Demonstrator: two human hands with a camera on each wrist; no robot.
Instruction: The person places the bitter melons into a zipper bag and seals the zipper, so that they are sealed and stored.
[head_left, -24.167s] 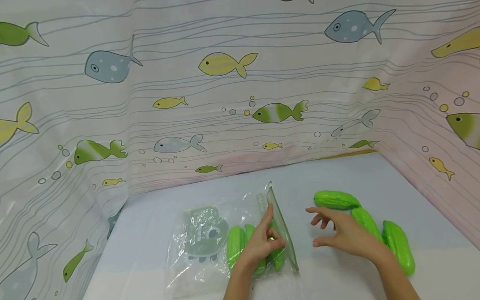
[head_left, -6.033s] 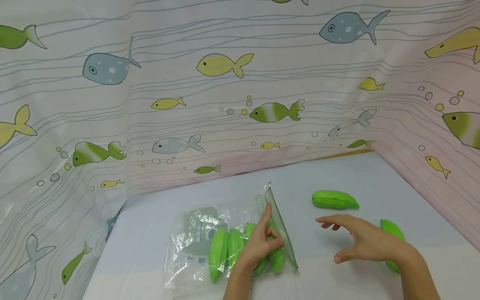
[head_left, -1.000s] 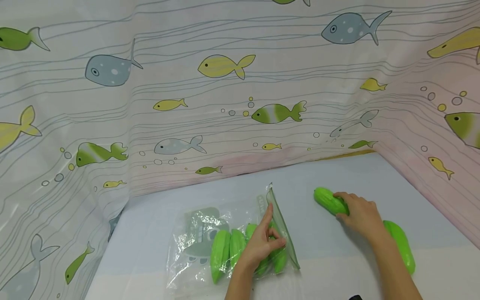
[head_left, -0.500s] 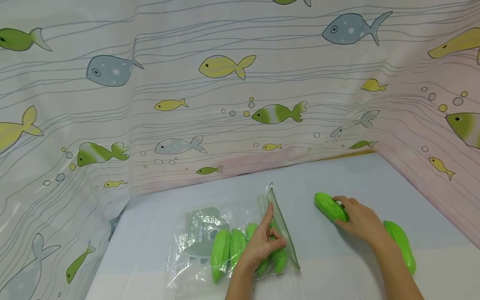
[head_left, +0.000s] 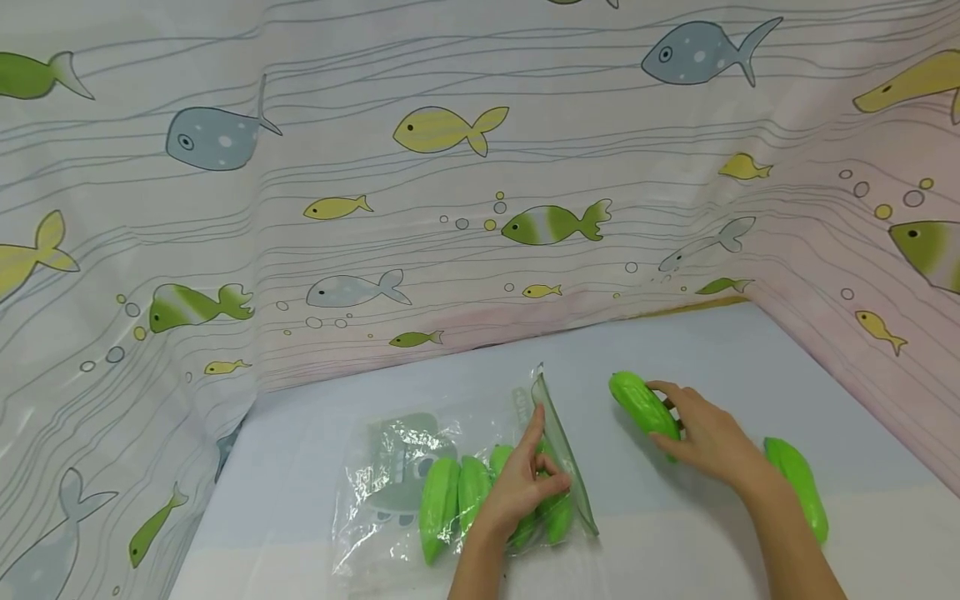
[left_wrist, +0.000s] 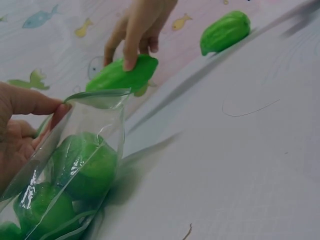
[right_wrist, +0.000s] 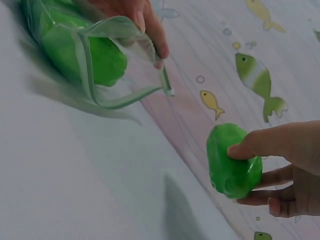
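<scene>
Head view showed that your right hand (head_left: pixel 701 433), with fingers curled round one green gourd (head_left: pixel 637 403), had just lifted it from the table (head_left: pixel 645 533) and moved it toward the clear bag (head_left: pixel 567 457); so this piece came nearer to the mouth, but was still outside. Your left hand (head_left: pixel 519 490) pinched the bag's rim, and the mouth gaped. Inside lay at least four gourds (head_left: pixel 438 510), partly hidden, while one last gourd (head_left: pixel 798 487) rested beside your right forearm
</scene>
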